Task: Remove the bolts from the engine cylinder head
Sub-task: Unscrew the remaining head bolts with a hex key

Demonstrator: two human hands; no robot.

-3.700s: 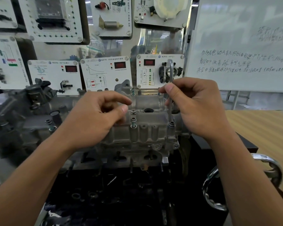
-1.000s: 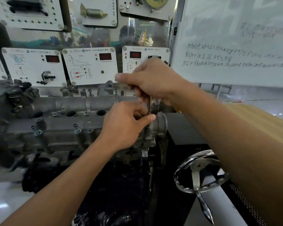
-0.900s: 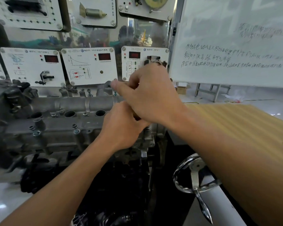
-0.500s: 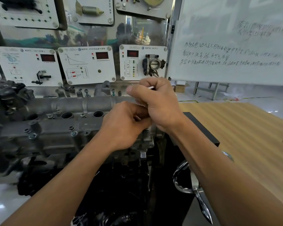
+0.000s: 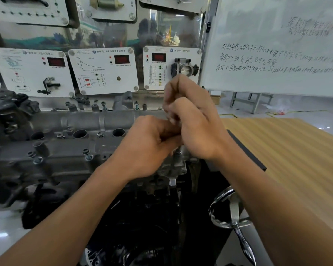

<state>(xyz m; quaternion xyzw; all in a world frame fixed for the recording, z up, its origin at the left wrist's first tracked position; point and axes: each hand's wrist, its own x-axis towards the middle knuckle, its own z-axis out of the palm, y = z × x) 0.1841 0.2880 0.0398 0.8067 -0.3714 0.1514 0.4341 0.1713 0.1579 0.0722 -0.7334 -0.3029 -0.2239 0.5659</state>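
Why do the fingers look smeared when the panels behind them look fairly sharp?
Head view: motion blur smears the right hand, mostly its raised fingers; the left hand and the cylinder head look crisper. Head view again: the wide lens slants the whiteboard edges, and its far-right writing blurs.

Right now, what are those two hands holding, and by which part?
Left hand and right hand are curled together over a bolt; whatever they grip is hidden, so I cannot tell.

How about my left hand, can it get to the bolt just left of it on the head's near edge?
Probably yes: the bolt stands uncovered on the cylinder head, beside the left hand, with nothing between them, though that hand looks occupied.
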